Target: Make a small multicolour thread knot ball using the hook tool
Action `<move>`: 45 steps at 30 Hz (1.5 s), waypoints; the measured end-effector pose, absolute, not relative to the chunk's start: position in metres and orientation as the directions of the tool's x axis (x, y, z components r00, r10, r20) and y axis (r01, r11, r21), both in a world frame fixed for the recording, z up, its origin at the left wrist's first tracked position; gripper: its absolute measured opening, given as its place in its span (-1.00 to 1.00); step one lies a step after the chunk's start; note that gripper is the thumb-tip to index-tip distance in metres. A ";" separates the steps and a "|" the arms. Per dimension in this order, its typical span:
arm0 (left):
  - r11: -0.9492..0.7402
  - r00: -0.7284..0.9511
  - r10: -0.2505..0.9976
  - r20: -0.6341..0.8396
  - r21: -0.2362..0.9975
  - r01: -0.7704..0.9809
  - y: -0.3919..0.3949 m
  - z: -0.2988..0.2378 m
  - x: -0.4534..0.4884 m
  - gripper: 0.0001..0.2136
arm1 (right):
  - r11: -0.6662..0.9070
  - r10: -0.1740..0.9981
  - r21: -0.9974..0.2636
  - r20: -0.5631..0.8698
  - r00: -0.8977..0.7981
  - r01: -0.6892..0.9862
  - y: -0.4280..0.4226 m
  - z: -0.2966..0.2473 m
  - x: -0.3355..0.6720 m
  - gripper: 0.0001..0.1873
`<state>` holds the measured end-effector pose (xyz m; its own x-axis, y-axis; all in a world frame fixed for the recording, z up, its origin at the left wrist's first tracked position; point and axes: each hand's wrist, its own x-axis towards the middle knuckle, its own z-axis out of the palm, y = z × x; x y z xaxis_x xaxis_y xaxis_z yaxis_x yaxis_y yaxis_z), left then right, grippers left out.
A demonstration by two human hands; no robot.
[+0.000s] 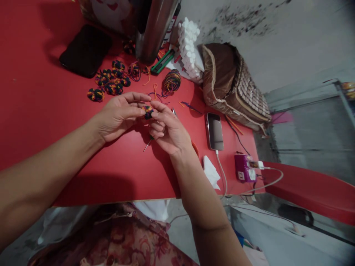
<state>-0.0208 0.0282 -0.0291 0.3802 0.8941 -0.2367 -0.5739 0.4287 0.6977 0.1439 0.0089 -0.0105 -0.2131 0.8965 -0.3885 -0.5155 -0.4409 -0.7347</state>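
Observation:
Over the red table (41, 111), both my hands pinch one small crocheted piece (148, 111) of dark, orange and yellow yarn. My left hand (119, 116) grips it from the left with thumb and fingertips. My right hand (168, 129) pinches it from the right and also holds a thin crochet hook (148, 143), whose metal tip sticks out below the palm. Several finished crocheted pieces (109, 81) of the same colours lie in a cluster beyond my left hand. A ball of multicoloured yarn (171, 81) rests just behind my fingers.
A black pouch (85, 50) lies at the far left. A metal cylinder (154, 29) stands at the back beside a white foam piece (188, 44) and a brown bag (233, 81). A phone (214, 131) on a cable, a purple charger (244, 168) and a tissue (210, 171) sit right.

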 end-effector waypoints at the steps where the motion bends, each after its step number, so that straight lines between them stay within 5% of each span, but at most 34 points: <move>1: 0.426 0.374 0.896 -0.240 0.697 -0.576 0.028 -0.029 -0.020 -0.76 | -0.442 0.896 -0.729 -0.384 -0.223 -0.523 0.009 -0.011 0.144 -0.72; 29: 0.332 0.307 0.932 -0.192 0.795 -0.508 0.026 -0.032 -0.017 -0.79 | -0.314 0.949 -0.868 -0.280 -0.143 -0.384 0.005 -0.013 0.142 -0.63; 45: 0.422 0.418 0.883 -0.211 0.748 -0.513 0.026 -0.032 -0.023 -0.80 | -0.502 0.863 -0.702 -0.439 -0.249 -0.504 0.011 -0.011 0.144 -0.65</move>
<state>-0.0230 0.0265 -0.0320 0.4183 0.8833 -0.2115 -0.5126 0.4218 0.7478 0.1445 0.0110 -0.0105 -0.2486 0.8634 -0.4390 -0.5042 -0.5023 -0.7025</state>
